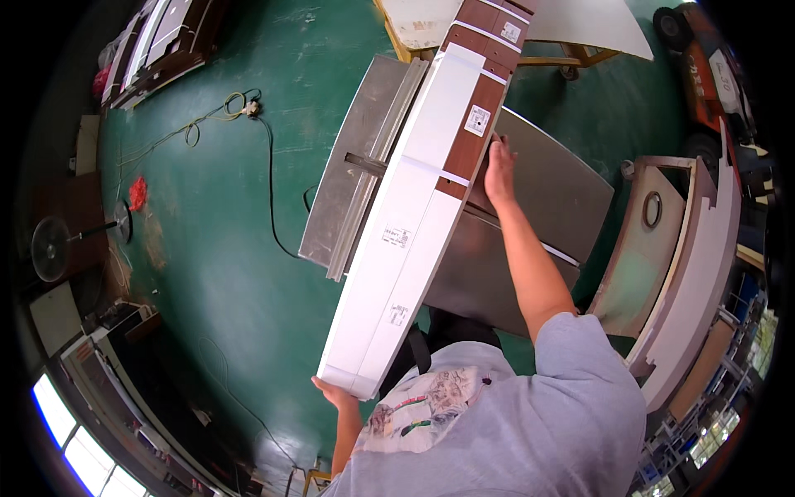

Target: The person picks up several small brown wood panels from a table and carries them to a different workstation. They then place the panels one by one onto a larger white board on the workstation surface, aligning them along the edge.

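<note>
A long bundle of white and brown panels (412, 195), bound with pale straps and bearing paper labels, runs slantwise through the middle of the view. At its near, white end, my left hand (337, 394) grips the lower left corner, with some fingers hidden beneath it. My right hand (500, 172) is pressed against the bundle's right side, around the brown part, its fingers partly curled along the edge. Beneath the bundle is a grey metal machine table (354, 157), its surfaces showing on both sides.
A white-topped trolley (584, 25) stands at the far end. To the right are a curved frame with a round opening (652, 210) and an orange vehicle (704, 74). A cable (271, 182) crosses the green floor, and a fan (51, 248) stands at left.
</note>
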